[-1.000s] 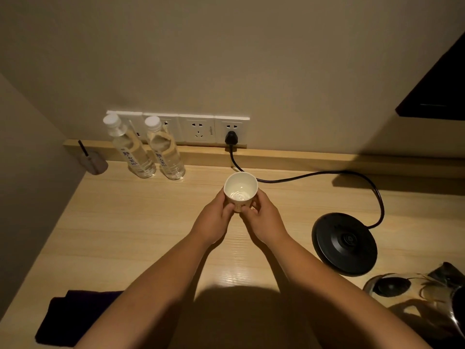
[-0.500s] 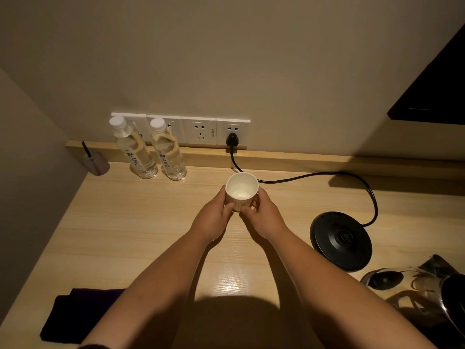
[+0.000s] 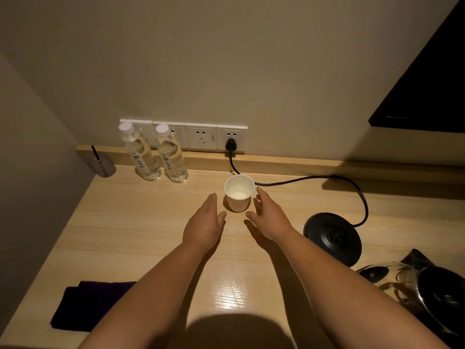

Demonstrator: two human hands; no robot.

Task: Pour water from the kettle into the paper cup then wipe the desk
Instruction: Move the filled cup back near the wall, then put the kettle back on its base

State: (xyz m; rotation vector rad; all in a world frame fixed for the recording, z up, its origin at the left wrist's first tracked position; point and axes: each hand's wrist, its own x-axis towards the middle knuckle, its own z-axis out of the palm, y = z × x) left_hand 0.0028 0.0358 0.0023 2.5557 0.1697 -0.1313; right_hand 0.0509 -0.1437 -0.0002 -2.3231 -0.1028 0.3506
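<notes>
Small white paper cup (image 3: 238, 193) stands upright at centre of the pale wooden worktop (image 3: 130, 222), left hand (image 3: 204, 224) and right hand (image 3: 269, 217) flanking it with fingers released, freeing them for the steel kettle (image 3: 439, 295) at four o'clock, off its round black base (image 3: 332, 238).

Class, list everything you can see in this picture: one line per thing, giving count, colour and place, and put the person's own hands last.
paper cup: one, white, upright mid-desk, between the hands
water bottles: two, clear with white caps, back left by the sockets
socket strip: one row, white, on the wall
plug and cord: one, black, from right socket to the base
kettle base: one, black, desk right
kettle: one, shiny metal with black parts, near right corner, off its base
cloth: one, dark, near left edge
small holder: one, greyish, back left corner
desk: one, light wood
left hand: open, left of the cup
right hand: open, right of the cup
</notes>
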